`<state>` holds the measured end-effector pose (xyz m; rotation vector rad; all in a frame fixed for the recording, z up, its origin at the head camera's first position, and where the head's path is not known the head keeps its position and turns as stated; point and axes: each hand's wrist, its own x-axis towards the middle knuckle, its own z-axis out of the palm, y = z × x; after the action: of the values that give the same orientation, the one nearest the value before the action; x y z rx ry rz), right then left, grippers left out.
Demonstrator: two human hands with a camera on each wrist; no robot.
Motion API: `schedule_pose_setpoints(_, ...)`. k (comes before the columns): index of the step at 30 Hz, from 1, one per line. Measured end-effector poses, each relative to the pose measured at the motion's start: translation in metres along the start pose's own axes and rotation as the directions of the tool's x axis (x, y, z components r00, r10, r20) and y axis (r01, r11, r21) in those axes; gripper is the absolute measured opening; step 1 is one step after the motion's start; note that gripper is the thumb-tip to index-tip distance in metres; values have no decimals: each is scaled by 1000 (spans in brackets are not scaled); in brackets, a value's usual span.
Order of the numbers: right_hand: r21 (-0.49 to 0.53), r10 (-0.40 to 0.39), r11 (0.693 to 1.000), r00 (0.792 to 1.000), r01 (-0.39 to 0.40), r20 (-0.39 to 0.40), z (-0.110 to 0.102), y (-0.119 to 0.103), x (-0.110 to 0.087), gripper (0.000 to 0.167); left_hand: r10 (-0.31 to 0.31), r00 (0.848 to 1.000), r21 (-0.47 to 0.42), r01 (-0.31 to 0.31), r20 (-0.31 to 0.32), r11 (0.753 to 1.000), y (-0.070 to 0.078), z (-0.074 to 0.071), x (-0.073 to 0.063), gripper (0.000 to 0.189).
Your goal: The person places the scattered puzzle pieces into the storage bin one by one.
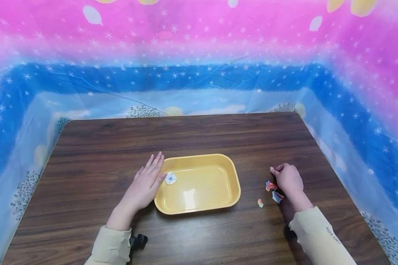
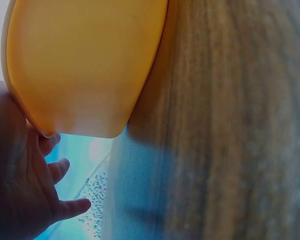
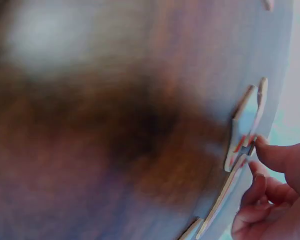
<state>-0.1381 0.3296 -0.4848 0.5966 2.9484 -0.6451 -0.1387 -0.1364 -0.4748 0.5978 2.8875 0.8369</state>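
A yellow rectangular tray [image 1: 199, 210] stands on the table. My left hand [image 1: 146, 184] lies along its left rim with fingers straight, the thumb reaching over the edge beside a white piece with a blue star [image 1: 170, 178] inside. In the left wrist view, the left hand [image 2: 25, 185] is against the tray's wall [image 2: 90, 65]. To the tray's right, my right hand [image 1: 289, 178] pinches a small flat piece [image 1: 272, 168] between thumb and finger, mostly hidden. Near it lie a red-orange piece [image 1: 271, 186], a blue-and-white piece [image 1: 277, 197] and a tiny orange piece [image 1: 260, 203].
The dark wood-grain table [image 1: 103, 147] extends around the tray. A printed pink and blue cloth [image 1: 192, 73] hangs behind it and along both sides. Black straps [image 1: 138, 241] show at the wrists under light sleeves [image 1: 111, 244].
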Motion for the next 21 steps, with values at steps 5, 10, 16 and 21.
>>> schedule_pose_setpoints(5,9,-19,1000,999,19,45,-2,1,4,36,-3,1000,4,3,3,1000,0,0,0,64)
schedule_pose_setpoints(10,-13,-57,998,996,58,61,1,-1,4,34,-7,1000,4,7,4,1000,-1,0,-1,64)
schedule_pose_setpoints(16,23,-80,997,997,80,-6,5,-5,1,22,-3,1000,5,3,-8,1000,-1,0,-2,64)
schedule_pose_setpoints(21,113,-116,985,983,133,-145,-1,-13,-4,22,18,1000,-4,-18,-22,1000,-1,1,-1,63)
